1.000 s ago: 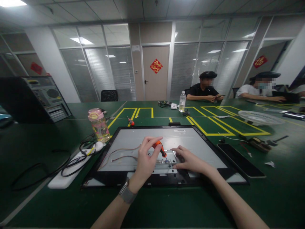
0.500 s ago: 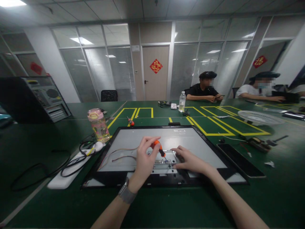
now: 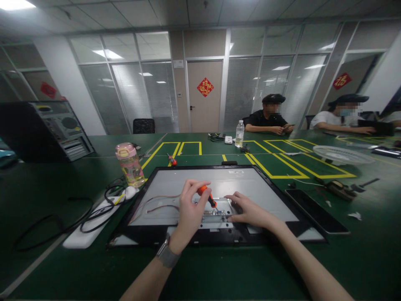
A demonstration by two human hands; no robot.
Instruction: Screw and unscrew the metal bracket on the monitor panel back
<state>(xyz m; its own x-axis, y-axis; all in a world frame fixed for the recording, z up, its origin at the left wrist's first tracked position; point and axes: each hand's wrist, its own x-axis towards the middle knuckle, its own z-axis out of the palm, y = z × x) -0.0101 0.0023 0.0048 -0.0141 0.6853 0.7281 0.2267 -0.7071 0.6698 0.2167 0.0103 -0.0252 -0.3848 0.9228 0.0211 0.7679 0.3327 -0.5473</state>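
Observation:
My left hand (image 3: 190, 211), with a watch on its wrist, is closed around the orange and black handle of a screwdriver (image 3: 212, 201). The screwdriver leans, its tip down at a small metal bracket (image 3: 223, 205) on the back of a flat display panel (image 3: 175, 177). My right hand (image 3: 250, 212) rests at the bracket's right end, thumb and fingers apart and touching its edge. Thin wires (image 3: 159, 206) run from the panel's left part to behind my left hand. Exactly what the tip touches is too small to make out.
On the left are a pink-lidded bottle (image 3: 130, 167), a white power strip (image 3: 84, 234) with black cables, and a computer case (image 3: 34, 131). A dark phone-like slab (image 3: 316, 211) lies right of the panel. Beyond it is a tool (image 3: 340, 189). Two people sit across the table.
The screwdriver's handle has tilted and shifted slightly left in my left hand, its tip still at the bracket. My right hand stays in place.

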